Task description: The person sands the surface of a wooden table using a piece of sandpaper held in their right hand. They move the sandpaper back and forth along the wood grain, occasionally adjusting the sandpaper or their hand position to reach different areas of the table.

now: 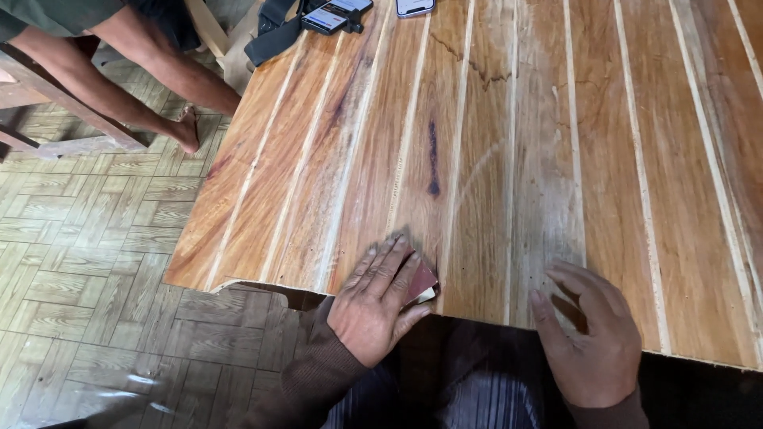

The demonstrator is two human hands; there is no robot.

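A large panel of glued wooden planks (pixel 509 159), orange-brown with pale seams, fills most of the view. My left hand (pixel 380 298) lies flat near the panel's front edge, pressing a small reddish-brown piece of sandpaper (pixel 422 283) against the wood. My right hand (pixel 592 334) rests on the front edge further right, fingers curled with the tips on the surface, holding nothing. Pale dusty scuffs show on the wood between and above the hands.
Two phones (pixel 334 14) (pixel 415 6) and a dark strap (pixel 274 36) lie at the panel's far end. Another person's bare legs (pixel 151 71) stand at the top left beside a wooden frame (pixel 56 103). Parquet-pattern floor (pixel 87 262) lies to the left.
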